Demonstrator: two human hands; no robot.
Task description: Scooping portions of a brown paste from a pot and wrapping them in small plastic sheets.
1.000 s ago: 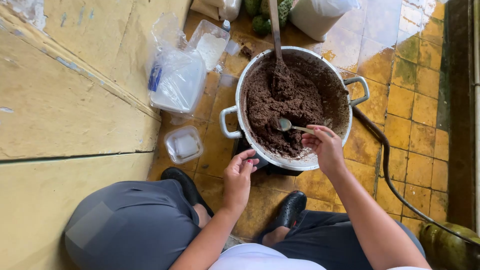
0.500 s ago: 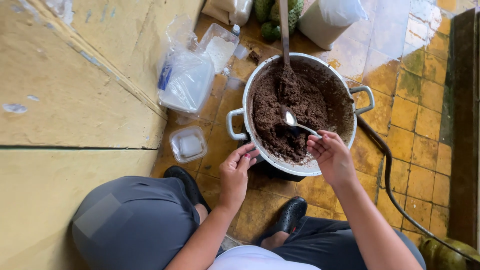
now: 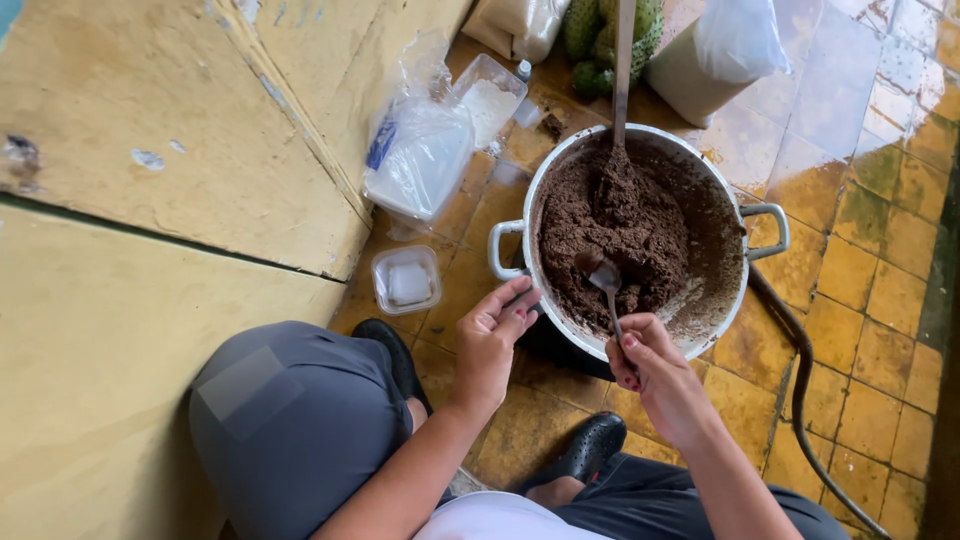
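Yellow tiled floor; right hand pinches metal spoon, handle toward grip, bowl in brown mixture; left hand loosely open, empty, beside round metal pot

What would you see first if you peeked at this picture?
A big metal pot full of dark brown mix sits on the yellow tiled floor, right in the middle. The right hand dips a spoon into it, and the left hand rests open by the pot's rim. A long wooden stick stands in the mix at the far side.
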